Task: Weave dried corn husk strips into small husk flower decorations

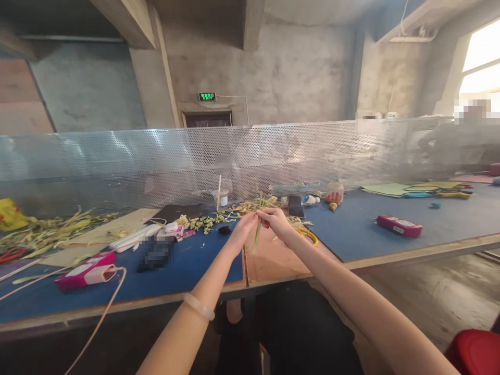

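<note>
At the left edge of the frame, a yellow bag sits by a heap of dried leaves on the blue table. In the lower left, a magenta box lies with a pale pink block against it, a cable running from the block over the table's front edge. Right of these are a long white object and a dark item, its surface pixelated. Small green pieces are scattered farther back, near a cup.

At the centre, the left hand has its fingers closed in a pinch on the green strips. The right hand meets it, fingers curled and pinching the same strips, which hang above a brown board. Just right of them is a yellow-handled tool, with a jar behind it. Farther right lie another magenta box and coloured sheets. A blurred person is at upper right; a red seat fills the lower right corner.
</note>
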### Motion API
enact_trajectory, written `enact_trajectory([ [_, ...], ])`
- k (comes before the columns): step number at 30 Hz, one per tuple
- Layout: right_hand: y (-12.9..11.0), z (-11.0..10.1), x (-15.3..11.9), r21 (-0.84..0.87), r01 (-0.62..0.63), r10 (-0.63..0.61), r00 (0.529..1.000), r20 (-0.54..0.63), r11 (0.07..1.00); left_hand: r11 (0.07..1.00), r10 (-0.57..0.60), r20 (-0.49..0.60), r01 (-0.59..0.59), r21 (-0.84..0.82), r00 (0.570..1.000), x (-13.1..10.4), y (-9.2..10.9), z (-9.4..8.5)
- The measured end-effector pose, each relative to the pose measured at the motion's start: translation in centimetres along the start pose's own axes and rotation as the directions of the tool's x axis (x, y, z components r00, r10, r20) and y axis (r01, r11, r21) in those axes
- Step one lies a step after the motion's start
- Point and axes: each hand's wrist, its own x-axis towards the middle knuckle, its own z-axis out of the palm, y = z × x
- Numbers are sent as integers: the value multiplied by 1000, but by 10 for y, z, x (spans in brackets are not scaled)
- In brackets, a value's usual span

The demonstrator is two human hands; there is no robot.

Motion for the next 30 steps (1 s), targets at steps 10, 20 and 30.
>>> enact_trajectory([
  [10,-7,0,-6,-118,54,-52,998,20,992,886,183,18,-173,430,983,16,40,3],
  [20,-3,13,-11,-350,162,-198,977,-72,923,724,319,-159,-132,677,934,6,28,17],
  [30,-2,26,-18,-441,199,-318,924,-214,875,745,383,-143,-214,631,912,0,28,22],
])
